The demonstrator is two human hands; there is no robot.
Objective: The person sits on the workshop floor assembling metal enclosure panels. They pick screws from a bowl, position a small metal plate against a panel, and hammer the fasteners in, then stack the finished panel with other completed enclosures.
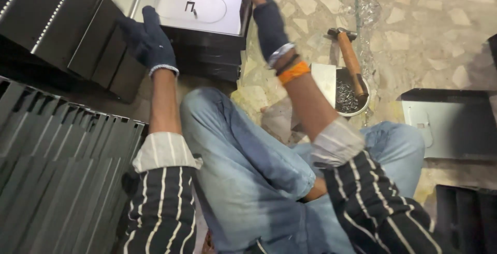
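The gloves on the left hand (150, 42) and right hand (268, 18) are dark blue. The sleeves (160, 207) are black with thin white stripes. The jeans (248, 171) are light blue. A wristband (293, 72) is bright orange. The metal box (202, 3) is shiny grey. The hammer handle (352, 60) is brown wood.

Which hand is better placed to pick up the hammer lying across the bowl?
Probably the right hand: it grips the metal panel's right edge, on the same side as the hammer and bowl. The left hand holds the panel's left edge, farther away.
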